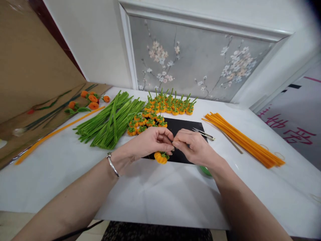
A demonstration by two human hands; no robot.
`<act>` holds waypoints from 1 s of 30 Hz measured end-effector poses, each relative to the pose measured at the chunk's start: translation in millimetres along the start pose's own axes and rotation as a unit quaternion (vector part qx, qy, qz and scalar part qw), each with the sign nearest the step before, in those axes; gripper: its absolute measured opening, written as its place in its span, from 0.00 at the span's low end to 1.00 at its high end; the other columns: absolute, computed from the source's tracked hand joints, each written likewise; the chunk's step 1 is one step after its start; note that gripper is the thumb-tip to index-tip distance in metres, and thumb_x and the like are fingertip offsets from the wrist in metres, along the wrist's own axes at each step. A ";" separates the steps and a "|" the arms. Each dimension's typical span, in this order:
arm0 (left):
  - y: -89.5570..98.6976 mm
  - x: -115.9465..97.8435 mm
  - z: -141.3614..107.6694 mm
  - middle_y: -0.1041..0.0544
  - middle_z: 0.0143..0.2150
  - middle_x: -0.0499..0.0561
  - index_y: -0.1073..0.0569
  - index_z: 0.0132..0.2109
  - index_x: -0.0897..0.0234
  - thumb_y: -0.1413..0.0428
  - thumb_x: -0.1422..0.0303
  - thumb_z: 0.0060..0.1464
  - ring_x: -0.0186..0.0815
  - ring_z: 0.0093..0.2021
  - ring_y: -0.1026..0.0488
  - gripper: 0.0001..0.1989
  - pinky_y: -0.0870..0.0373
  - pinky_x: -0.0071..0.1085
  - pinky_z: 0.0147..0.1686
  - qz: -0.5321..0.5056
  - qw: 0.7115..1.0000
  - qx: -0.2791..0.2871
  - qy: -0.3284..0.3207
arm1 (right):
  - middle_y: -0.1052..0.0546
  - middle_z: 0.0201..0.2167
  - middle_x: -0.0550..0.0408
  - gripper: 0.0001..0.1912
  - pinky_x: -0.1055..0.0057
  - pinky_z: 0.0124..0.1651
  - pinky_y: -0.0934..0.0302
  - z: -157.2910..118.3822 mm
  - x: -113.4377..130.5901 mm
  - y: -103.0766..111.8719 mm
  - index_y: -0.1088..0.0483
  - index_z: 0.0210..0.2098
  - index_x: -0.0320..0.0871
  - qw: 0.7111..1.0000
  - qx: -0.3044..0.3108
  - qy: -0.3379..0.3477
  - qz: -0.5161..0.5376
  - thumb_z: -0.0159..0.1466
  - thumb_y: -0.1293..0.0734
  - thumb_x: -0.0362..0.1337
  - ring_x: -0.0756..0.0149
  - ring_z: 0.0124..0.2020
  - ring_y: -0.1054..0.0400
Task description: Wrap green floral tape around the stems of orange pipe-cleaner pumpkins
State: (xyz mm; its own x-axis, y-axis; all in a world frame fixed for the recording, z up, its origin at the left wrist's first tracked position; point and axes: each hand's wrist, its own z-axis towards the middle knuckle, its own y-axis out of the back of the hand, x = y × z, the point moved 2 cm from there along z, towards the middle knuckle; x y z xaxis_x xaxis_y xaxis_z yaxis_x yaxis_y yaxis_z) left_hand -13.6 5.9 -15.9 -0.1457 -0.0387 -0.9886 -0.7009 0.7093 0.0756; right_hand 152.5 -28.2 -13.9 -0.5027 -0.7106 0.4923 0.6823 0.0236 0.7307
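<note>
Orange pumpkin hangs at the near edge of the black mat, its green top seemingly gripped by the left hand; the right hand pinches alongside, probably for fine control, its contents hidden.

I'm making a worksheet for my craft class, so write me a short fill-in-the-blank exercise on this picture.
1. The trim on the small pumpkin just below the left hand is coloured ____.
2. The bracelet circles the person's ____ wrist.
3. The scissors lie partly on a mat coloured ____.
4. The bundle of orange stems lies toward the picture's ____ side.

Missing words: green; left; black; right.
</note>
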 end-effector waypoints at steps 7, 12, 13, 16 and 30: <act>0.8 0.9 -0.5 0.23 0.30 0.47 0.30 0.39 0.66 0.37 0.71 0.47 0.29 0.30 0.25 0.12 0.28 0.27 0.34 -0.073 0.996 0.030 0.029 | 0.33 0.26 0.56 0.13 0.73 0.34 0.45 -1.1 -3.8 1.8 0.35 0.27 0.42 1.000 -0.012 0.013 0.019 0.68 0.42 0.33 0.70 0.30 0.39; 0.9 0.1 0.6 0.22 0.31 0.48 0.29 0.37 0.67 0.35 0.74 0.43 0.31 0.32 0.24 0.13 0.29 0.28 0.37 0.010 1.000 0.004 0.021 | 0.32 0.25 0.56 0.14 0.73 0.34 0.45 -0.4 -6.3 -5.0 0.32 0.26 0.42 0.999 0.034 0.009 0.006 0.68 0.41 0.34 0.69 0.30 0.38; 1.0 0.5 0.8 0.22 0.30 0.48 0.29 0.36 0.67 0.35 0.75 0.43 0.31 0.31 0.24 0.13 0.29 0.28 0.36 0.018 1.000 0.005 0.024 | 0.31 0.26 0.56 0.13 0.74 0.34 0.44 -0.1 -5.9 -5.4 0.31 0.27 0.42 0.999 0.041 0.003 0.018 0.67 0.41 0.34 0.70 0.29 0.38; 1.7 1.9 1.5 0.23 0.28 0.46 0.30 0.38 0.67 0.36 0.73 0.45 0.30 0.29 0.24 0.13 0.29 0.28 0.35 -0.011 0.999 0.015 0.029 | 0.28 0.27 0.57 0.10 0.75 0.33 0.43 -0.1 -7.0 -0.3 0.29 0.30 0.42 0.998 0.041 -0.027 0.048 0.66 0.39 0.35 0.71 0.29 0.36; 8.7 4.3 -2.2 0.24 0.29 0.47 0.27 0.34 0.66 0.35 0.69 0.46 0.28 0.31 0.24 0.10 0.31 0.20 0.28 -0.074 0.995 -0.056 0.047 | 0.23 0.35 0.46 0.11 0.66 0.35 0.43 -46.7 -113.7 28.6 0.25 0.40 0.43 0.844 -0.056 -0.453 -0.281 0.58 0.33 0.38 0.56 0.37 0.29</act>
State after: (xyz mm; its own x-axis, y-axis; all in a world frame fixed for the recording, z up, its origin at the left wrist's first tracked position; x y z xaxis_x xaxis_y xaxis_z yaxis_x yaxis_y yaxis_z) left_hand -21.9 10.3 -19.2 -0.0956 -0.2068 -0.9737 -0.7927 0.6074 -0.0512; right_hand 254.0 20.5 -71.1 -0.9288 0.2428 0.2800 0.2216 -0.2418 0.9447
